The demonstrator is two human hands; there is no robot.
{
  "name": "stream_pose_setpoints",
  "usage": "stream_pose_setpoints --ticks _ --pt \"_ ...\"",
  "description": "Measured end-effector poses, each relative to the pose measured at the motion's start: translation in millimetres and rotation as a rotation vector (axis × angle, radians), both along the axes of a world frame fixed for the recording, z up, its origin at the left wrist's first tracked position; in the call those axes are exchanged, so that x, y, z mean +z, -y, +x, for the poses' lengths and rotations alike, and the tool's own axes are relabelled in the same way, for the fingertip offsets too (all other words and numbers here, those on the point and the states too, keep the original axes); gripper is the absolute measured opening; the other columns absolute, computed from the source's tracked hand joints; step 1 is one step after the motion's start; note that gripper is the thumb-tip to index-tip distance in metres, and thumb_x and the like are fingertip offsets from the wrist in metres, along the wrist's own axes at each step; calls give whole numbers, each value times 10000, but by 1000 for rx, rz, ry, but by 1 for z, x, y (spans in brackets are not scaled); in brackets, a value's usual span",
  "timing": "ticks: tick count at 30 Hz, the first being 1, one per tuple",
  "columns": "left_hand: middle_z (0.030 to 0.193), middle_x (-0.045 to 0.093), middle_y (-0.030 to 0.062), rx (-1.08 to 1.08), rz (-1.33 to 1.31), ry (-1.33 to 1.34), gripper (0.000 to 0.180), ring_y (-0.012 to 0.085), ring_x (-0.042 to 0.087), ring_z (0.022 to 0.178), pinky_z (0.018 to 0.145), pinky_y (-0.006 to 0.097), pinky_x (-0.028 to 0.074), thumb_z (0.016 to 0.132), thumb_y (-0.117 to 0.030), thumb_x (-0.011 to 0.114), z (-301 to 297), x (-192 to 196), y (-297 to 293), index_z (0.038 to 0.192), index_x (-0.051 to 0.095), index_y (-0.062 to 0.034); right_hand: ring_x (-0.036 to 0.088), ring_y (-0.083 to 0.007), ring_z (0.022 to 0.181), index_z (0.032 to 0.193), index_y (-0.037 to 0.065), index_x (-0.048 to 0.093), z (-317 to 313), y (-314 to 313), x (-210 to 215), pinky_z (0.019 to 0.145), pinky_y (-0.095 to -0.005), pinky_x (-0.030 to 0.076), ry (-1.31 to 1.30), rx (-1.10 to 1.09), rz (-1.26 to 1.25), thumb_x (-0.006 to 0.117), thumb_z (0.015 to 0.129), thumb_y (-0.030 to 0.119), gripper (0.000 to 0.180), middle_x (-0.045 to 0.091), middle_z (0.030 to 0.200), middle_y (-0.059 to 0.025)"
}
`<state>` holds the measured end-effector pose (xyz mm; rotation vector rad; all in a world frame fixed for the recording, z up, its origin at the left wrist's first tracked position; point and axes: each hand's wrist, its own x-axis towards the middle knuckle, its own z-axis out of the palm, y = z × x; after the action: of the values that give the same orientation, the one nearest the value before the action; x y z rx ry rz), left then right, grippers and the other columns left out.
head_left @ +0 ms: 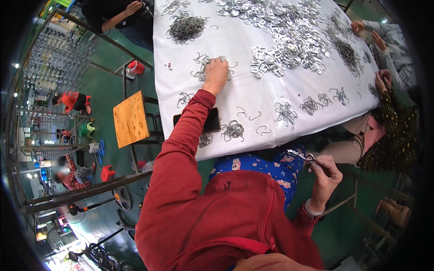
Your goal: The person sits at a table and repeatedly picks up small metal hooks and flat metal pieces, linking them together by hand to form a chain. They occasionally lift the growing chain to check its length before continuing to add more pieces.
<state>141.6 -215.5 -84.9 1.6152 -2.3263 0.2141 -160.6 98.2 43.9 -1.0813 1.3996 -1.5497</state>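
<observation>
My left hand [217, 72] reaches over the white-covered table, its fingers curled down onto a small loose pile of bent wire hooks [199, 74]. What lies under its fingertips is hidden. Off the table's front edge, my right hand [326, 177] pinches a small dark metal link [310, 157] between thumb and fingers. A short bright chain-like string of metal pieces [294, 152] runs left from that link, above my blue patterned trousers. Beneath my left forearm lies a black phone [212, 120], partly covered by the sleeve.
Flat silver metal buckles [289, 45] lie heaped across the table's far side. Other hook piles include a dense one [186, 28] at far left and small clusters [233, 130] near the front edge. Other people sit at the right. A wooden stool [131, 119] stands left.
</observation>
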Motion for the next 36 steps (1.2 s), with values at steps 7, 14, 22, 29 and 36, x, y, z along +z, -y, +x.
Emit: stream_pose_setpoints --ticks 7,14,22,29,36 --pt "854 681 158 -274 249 -811 136 228 665 785 696 318 518 895 -76 601 -60 67 -77 967 649 29 607 -142 716 880 -85 666 0 -10 -6 645 -236 505 47 -8 5 637 748 -164 157 630 893 -126" --pt "986 671 84 -806 717 -1147 99 160 627 913 776 283 514 829 -41 685 -119 123 -211 919 660 -7 613 -147 715 914 -71 678 11 -12 -15 643 -246 513 152 -52 -27 644 768 -167 178 639 902 -124" --pt "1003 630 85 -832 324 -1054 162 242 599 935 789 342 497 753 -21 710 -140 107 -229 899 639 -32 612 -144 739 910 -59 677 19 -11 -22 652 -247 526 106 -63 -57 642 766 -172 186 617 934 -105" --pt "850 649 49 -888 464 -1251 106 239 614 782 784 364 461 796 -76 688 -133 98 -226 877 620 -70 582 -123 676 995 -50 678 -18 25 -2 580 -223 470 -14 117 -89 592 893 14 147 595 820 -77" --pt "871 639 34 -916 451 -1195 133 222 618 841 817 360 453 798 -82 695 -124 94 -242 908 623 -63 567 -141 664 1193 60 657 -10 247 -88 594 -266 466 -447 325 151 575 934 134 282 594 828 -68"
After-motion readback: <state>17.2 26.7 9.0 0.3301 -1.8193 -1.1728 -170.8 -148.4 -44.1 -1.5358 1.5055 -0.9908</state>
